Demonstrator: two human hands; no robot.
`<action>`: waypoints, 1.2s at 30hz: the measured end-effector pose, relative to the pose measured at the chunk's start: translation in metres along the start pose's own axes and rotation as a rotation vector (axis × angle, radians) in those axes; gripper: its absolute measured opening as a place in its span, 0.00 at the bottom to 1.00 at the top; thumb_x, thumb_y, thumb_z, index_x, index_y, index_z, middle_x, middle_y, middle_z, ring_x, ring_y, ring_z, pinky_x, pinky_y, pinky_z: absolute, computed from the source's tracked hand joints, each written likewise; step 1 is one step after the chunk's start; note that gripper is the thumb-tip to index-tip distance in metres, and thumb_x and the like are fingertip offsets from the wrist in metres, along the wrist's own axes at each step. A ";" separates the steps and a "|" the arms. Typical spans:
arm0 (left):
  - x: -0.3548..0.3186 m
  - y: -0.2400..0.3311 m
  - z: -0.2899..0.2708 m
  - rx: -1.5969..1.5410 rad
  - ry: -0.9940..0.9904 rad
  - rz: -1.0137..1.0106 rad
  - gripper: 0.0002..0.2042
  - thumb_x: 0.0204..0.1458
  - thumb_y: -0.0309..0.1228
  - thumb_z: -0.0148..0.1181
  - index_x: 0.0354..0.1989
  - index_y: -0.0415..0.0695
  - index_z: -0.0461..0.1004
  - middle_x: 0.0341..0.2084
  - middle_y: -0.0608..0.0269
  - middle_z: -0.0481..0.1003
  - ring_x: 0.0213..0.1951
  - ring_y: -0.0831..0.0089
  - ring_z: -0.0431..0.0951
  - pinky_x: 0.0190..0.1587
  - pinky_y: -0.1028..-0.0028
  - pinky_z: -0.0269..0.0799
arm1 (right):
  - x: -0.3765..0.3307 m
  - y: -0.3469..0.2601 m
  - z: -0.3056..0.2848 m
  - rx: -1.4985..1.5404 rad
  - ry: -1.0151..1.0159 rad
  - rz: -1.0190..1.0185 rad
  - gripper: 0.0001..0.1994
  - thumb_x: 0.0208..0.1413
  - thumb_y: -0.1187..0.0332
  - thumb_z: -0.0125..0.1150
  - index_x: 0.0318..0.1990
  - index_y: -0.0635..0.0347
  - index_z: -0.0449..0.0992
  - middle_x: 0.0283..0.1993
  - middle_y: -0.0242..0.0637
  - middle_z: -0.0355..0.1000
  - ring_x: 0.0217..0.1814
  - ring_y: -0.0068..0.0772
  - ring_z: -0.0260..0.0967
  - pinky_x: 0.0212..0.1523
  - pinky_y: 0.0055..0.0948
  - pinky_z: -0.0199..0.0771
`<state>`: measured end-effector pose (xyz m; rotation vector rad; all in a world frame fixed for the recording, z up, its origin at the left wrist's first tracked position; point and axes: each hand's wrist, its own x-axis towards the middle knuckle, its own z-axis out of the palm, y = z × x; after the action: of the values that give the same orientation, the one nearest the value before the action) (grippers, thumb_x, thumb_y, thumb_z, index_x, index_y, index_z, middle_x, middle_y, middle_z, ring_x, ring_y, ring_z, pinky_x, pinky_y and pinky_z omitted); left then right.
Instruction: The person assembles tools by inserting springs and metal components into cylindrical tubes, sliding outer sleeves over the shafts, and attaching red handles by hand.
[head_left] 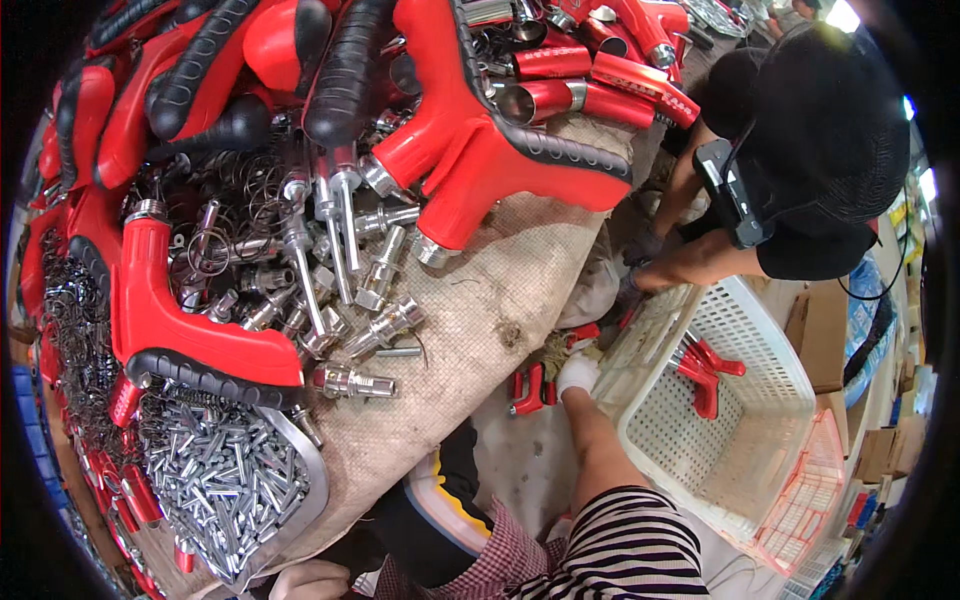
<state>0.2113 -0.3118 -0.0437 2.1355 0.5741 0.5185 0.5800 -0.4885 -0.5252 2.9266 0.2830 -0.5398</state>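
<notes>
My right hand [578, 373], in a white work glove, reaches down past the table edge beside the white crate. Its fingers are mostly hidden, so any grip cannot be made out. Small red-and-black handles [529, 392] lie on the floor just left of it, and more red pieces show beyond its fingers. At the lower edge my left hand [312, 580] is only partly in view, close to the near edge of the table; its fingers are cut off. A metal scoop-like tray [318, 478] full of small silver pins [225, 480] is near it.
Red-and-black pistol-shaped handles [200, 330], metal fittings [385, 325] and wire springs crowd the woven-cloth-covered table [455, 330]. The white perforated crate [735, 470] holds a few red handles [705, 375]. A person in a black cap [830, 150] bends beyond it; cardboard boxes [820, 335] stand right.
</notes>
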 end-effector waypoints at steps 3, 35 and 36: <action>0.001 -0.007 0.006 0.036 -0.009 -0.047 0.07 0.52 0.26 0.56 0.35 0.34 0.75 0.33 0.42 0.78 0.34 0.53 0.78 0.41 0.60 0.75 | -0.010 0.004 0.007 0.150 -0.002 0.086 0.12 0.61 0.69 0.47 0.47 0.58 0.76 0.44 0.45 0.77 0.48 0.45 0.76 0.45 0.43 0.76; 0.000 -0.001 0.000 0.177 -0.052 -0.115 0.06 0.48 0.19 0.55 0.35 0.36 0.75 0.33 0.45 0.79 0.35 0.54 0.80 0.43 0.62 0.76 | -0.049 -0.008 -0.002 0.379 -0.438 0.072 0.29 0.41 0.44 0.66 0.43 0.59 0.82 0.48 0.51 0.77 0.50 0.47 0.77 0.47 0.42 0.78; 0.001 0.001 -0.001 0.156 -0.049 -0.071 0.06 0.48 0.19 0.55 0.34 0.36 0.75 0.33 0.45 0.79 0.35 0.54 0.79 0.43 0.62 0.75 | -0.055 0.008 -0.009 0.451 -0.441 0.062 0.28 0.39 0.44 0.67 0.39 0.59 0.82 0.45 0.52 0.77 0.48 0.48 0.77 0.46 0.43 0.78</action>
<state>0.2122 -0.3114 -0.0420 2.2589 0.6796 0.3923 0.5339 -0.5032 -0.4956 3.0902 0.0120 -1.3661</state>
